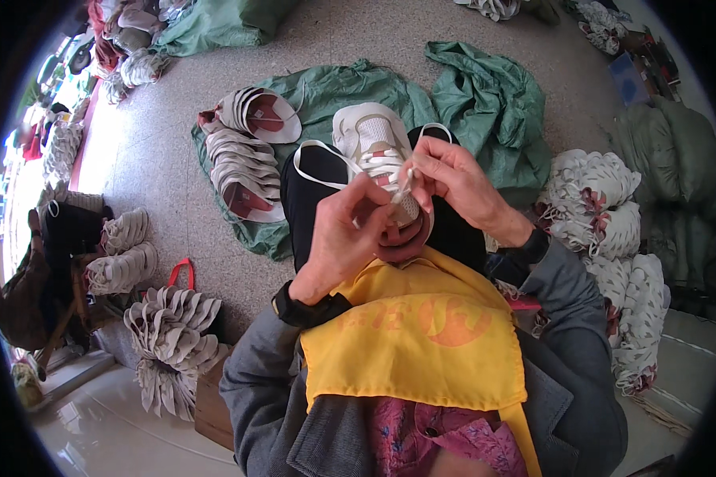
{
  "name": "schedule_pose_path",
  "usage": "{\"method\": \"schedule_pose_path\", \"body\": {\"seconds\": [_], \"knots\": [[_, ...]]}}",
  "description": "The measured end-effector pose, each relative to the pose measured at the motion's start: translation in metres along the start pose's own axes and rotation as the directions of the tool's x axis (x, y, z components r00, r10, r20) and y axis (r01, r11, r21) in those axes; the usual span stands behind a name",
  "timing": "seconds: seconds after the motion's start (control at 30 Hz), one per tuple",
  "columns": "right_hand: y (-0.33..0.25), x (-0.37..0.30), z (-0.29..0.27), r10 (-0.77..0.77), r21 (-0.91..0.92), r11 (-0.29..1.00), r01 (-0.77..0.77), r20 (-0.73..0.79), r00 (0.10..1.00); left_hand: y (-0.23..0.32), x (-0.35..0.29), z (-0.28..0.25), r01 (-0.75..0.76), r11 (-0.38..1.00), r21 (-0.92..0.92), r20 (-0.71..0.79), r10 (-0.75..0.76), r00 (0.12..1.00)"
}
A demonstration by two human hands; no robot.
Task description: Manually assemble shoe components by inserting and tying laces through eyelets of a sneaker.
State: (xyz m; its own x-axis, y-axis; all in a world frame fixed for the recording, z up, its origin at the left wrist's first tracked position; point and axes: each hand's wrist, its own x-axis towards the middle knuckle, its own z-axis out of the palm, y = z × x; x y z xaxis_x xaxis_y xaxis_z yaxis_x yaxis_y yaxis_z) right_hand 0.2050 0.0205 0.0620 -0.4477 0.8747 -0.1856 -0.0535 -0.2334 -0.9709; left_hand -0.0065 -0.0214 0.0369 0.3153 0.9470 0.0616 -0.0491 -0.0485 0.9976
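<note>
A white and beige shoe upper (366, 123) with a pinkish-red lining rests between my knees, toe pointing away from me. White shoelace (383, 165) crosses its front in several rows, and a long loop hangs over each black-trousered knee. Close above the collar, my left hand (344, 230) is closed, thumb and fingers pinching the lace. My right hand (461, 179) also grips the lace at the fingertips, a little higher and to the right. The fingertips nearly meet, so the exact hold on the lace is partly hidden.
Beyond my knees a green sack (326, 83) lies on the speckled floor, with a row of nested shoe uppers (243, 159) at its left. Bundles of uppers (593, 191) are heaped at my right, another bundle (171, 334) at my left. My yellow apron (414, 342) covers my lap.
</note>
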Motion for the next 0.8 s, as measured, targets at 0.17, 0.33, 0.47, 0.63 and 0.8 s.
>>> {"method": "schedule_pose_path", "body": {"seconds": [0.17,0.33,0.47,0.63,0.8], "knots": [[0.006,-0.027,-0.027,0.078,-0.038,0.996,-0.08,-0.067,0.995,0.009,-0.012,-0.047,0.042,0.997,-0.064,0.055,-0.038,0.998],[-0.01,-0.067,-0.073,0.138,0.077,0.989,-0.126,-0.175,0.975,0.041,-0.026,-0.103,0.218,0.976,0.013,0.143,-0.218,0.965],[-0.015,-0.095,-0.1,0.132,0.173,0.981,-0.088,-0.262,0.956,0.054,-0.036,-0.126,0.264,0.964,0.025,0.231,-0.262,0.937],[-0.018,-0.115,-0.091,0.253,0.077,0.967,-0.245,-0.133,0.958,0.05,-0.033,-0.124,0.364,0.921,0.138,0.342,-0.389,0.856],[-0.018,-0.122,-0.078,0.277,-0.053,0.96,-0.274,0.047,0.96,0.047,-0.031,-0.124,0.378,0.912,0.162,0.328,-0.411,0.851]]}}
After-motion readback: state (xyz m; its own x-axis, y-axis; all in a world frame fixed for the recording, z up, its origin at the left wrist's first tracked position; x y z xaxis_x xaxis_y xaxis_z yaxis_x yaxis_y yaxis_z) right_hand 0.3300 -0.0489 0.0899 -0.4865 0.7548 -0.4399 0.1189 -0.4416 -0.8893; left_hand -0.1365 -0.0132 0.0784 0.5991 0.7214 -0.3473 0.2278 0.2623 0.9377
